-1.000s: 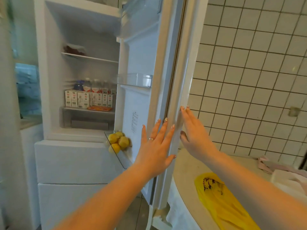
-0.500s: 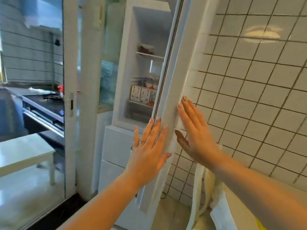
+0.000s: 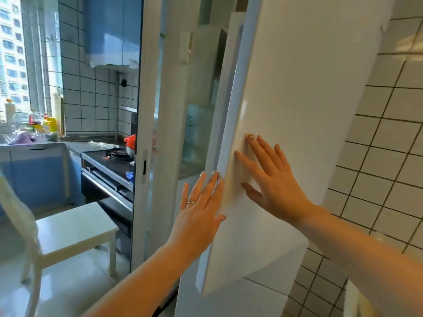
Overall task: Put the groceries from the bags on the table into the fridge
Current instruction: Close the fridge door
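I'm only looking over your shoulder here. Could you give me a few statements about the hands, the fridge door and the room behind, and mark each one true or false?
1. Both hands lie flat on the fridge door. True.
2. The left hand wears a ring. True.
3. The right hand holds a yellow bag. False: it is empty, palm on the door.
4. The white stool carries groceries. False: its top is bare.
5. The fridge shelves are visible. False: the door hides them.

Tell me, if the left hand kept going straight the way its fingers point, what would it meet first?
Most likely the fridge door. The left hand lies flat with its fingertips already at the door's near edge, pointing up and forward along it. Whether the palm touches the door is hard to tell from this angle.
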A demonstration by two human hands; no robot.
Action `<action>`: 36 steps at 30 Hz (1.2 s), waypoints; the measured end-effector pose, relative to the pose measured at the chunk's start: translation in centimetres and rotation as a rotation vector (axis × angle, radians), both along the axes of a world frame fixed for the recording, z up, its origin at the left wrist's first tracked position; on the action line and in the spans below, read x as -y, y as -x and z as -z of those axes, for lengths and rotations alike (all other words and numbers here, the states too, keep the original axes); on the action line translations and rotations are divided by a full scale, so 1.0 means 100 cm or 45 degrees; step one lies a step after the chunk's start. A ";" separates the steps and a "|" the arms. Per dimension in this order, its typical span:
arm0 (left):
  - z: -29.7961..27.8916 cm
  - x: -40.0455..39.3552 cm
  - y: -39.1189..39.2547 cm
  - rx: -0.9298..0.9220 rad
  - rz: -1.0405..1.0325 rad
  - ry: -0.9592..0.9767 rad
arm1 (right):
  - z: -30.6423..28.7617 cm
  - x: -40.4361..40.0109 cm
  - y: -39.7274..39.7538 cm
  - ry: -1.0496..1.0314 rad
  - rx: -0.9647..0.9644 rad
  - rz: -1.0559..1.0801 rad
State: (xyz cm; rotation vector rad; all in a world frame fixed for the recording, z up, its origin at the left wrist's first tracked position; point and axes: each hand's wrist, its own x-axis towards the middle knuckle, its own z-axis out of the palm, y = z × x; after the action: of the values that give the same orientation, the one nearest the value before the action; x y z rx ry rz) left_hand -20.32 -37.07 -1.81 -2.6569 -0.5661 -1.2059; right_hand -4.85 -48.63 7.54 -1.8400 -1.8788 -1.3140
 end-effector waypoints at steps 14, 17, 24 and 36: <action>-0.020 -0.122 -0.038 0.005 0.296 0.629 | -0.012 -0.121 -0.050 0.073 0.050 0.340; -0.023 -0.150 -0.054 -0.063 0.302 0.623 | -0.013 -0.148 -0.066 0.079 0.070 0.339; -0.030 -0.218 -0.111 -0.181 0.229 0.573 | -0.019 -0.210 -0.123 0.077 0.253 0.281; -0.019 -0.297 -0.216 -0.101 0.189 0.557 | -0.015 -0.291 -0.197 0.054 0.371 0.358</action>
State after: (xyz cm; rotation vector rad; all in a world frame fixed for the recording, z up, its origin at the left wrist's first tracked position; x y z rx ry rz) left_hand 1.32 -7.35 0.05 -3.1456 -0.6990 -1.1115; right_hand 14.85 -19.51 9.06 -2.0918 -1.8399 -1.7296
